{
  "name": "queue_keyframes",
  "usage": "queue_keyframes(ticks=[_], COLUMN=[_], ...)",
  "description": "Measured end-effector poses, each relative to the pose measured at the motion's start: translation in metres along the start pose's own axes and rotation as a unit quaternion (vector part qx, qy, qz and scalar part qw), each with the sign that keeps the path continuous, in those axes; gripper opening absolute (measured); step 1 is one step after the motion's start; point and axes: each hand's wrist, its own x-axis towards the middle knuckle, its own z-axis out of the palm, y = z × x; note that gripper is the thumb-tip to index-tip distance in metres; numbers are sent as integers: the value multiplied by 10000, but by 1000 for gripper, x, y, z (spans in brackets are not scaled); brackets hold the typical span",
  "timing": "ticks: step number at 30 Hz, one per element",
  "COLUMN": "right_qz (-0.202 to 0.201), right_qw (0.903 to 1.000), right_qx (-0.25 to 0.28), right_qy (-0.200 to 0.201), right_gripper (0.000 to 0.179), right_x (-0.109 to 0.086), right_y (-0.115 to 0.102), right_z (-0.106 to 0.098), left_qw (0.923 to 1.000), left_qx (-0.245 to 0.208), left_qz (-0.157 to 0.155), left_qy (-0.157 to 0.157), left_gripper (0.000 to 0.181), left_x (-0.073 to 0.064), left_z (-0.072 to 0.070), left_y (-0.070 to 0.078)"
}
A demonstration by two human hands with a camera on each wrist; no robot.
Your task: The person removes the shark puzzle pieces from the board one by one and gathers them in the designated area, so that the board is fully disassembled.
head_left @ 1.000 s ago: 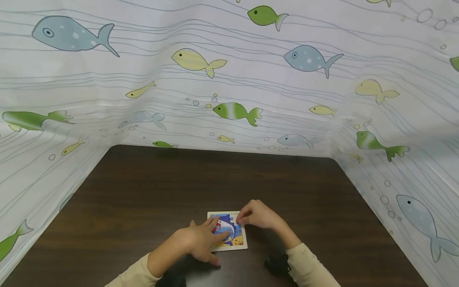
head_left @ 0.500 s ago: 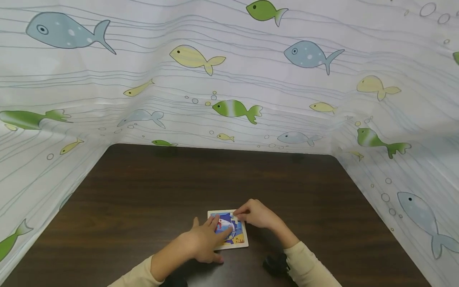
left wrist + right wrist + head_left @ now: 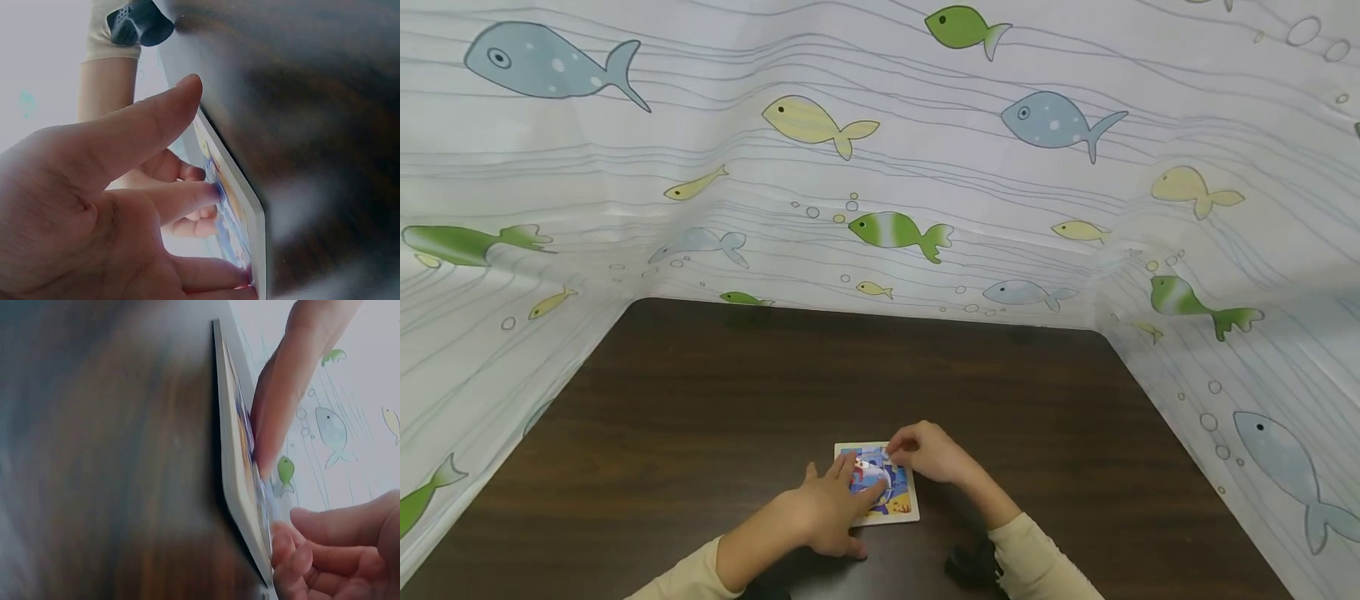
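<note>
A small square jigsaw puzzle [image 3: 898, 500] with a blue sea-animal picture lies flat in a pale frame [image 3: 891, 521] near the table's front. Across its left part spreads my left hand [image 3: 826, 510], fingers extended and touching the picture, thumb reaching past the lower edge. At the upper right corner, my right hand [image 3: 931, 453] pinches a small light-coloured puzzle piece [image 3: 888, 455] between thumb and fingers, mostly hidden by them. The left wrist view shows the left fingertips pressing on the puzzle. In the right wrist view the right fingers [image 3: 290, 553] are curled close beside the frame's edge.
The dark wood table [image 3: 760, 383] extends beyond and to both sides of the puzzle. A white fish-patterned sheet [image 3: 880, 150] encloses the back and sides. A black device [image 3: 973, 567] sits at the right wrist.
The right hand has shifted slightly left along the puzzle's upper right corner, still pinching. The left hand has slid a little to the right and stays on the puzzle. The head view moved slightly.
</note>
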Motion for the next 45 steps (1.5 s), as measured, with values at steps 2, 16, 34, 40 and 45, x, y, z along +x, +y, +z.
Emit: queue_keyframes(ticks=[2,16,34,40,45], right_qz=[62,613,1593,1522,1594], right_qw=[9999,9932,9831,9858,9858], right_qx=[64,702,813,628,510], right_qy=[143,699,-388,-323,-125], right_gripper=[6,10,14,14,14], right_x=[1,-2,-24,-24,-28], right_y=[0,13,70,63,60], right_z=[4,-30,-88,-85,-80], left_qw=[10000,10000,10000,10000,9999], left_qx=[14,28,-47,-81,-118], left_qz=[-33,-6,0,18,-43], left_qy=[-23,-20,-56,-10,-69], left_gripper=[82,84,86,85,84], left_x=[0,-3,-1,-3,-4], left_z=[0,-3,-3,-3,-3], left_y=[0,1,1,1,2])
